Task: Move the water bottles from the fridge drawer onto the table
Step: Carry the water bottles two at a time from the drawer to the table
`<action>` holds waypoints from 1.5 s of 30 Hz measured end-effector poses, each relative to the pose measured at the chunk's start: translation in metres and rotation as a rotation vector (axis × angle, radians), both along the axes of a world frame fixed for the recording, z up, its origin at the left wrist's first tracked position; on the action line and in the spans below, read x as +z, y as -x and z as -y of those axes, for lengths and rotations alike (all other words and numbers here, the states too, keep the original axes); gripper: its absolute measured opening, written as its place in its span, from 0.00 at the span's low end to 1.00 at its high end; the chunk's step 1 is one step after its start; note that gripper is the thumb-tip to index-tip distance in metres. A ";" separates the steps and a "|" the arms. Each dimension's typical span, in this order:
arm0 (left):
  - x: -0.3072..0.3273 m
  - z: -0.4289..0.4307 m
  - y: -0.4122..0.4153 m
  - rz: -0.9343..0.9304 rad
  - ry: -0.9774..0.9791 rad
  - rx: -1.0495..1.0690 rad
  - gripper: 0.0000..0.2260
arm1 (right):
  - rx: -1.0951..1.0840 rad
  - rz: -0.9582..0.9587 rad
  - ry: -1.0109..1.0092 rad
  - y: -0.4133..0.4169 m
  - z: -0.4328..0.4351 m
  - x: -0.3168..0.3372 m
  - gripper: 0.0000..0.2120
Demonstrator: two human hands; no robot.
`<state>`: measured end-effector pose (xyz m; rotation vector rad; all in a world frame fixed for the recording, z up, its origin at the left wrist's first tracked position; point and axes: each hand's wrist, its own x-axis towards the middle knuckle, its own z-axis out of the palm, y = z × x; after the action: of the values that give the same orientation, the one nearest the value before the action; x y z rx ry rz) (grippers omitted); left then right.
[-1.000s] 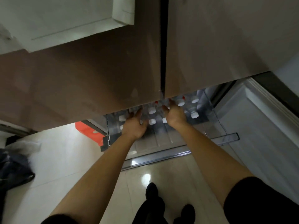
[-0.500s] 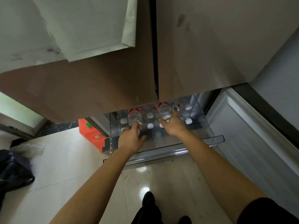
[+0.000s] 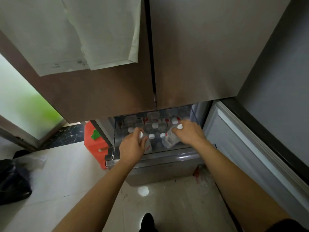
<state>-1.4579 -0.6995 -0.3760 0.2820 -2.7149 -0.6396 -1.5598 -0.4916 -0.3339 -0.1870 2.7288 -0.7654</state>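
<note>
The fridge drawer (image 3: 167,155) is pulled out below the two closed brown fridge doors. Inside stand several clear water bottles (image 3: 154,125) with white caps and red labels. My left hand (image 3: 133,145) is wrapped around one bottle (image 3: 147,144) at the drawer's front left. My right hand (image 3: 188,133) grips the neck of another bottle (image 3: 169,139), which is tilted with its base toward me. Both held bottles are still within the drawer. No table is in view.
An open fridge door (image 3: 250,148) stands to the right. An orange-red crate (image 3: 95,144) sits left of the drawer. A black bag (image 3: 13,183) lies on the pale floor at far left. My shoe (image 3: 148,221) shows at the bottom.
The view has pulled back and up from the fridge. Both hands have closed around bottles, and the right one has tipped its bottle over toward me.
</note>
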 end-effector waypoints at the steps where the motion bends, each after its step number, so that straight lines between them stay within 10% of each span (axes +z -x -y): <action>1: -0.003 0.000 0.002 0.004 -0.019 0.002 0.12 | 0.014 -0.011 -0.015 -0.001 -0.001 -0.001 0.18; 19: -0.045 0.014 0.008 0.374 -0.382 0.131 0.39 | -0.001 0.021 0.052 -0.019 0.007 -0.072 0.41; 45: 0.092 0.003 -0.124 -0.444 -0.320 0.375 0.34 | 0.383 -0.320 0.797 -0.075 0.051 0.026 0.39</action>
<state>-1.3339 -0.7029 -0.2840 0.6264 -2.0617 -0.8961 -1.4846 -0.5426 -0.3077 -1.0360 2.3564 -1.7607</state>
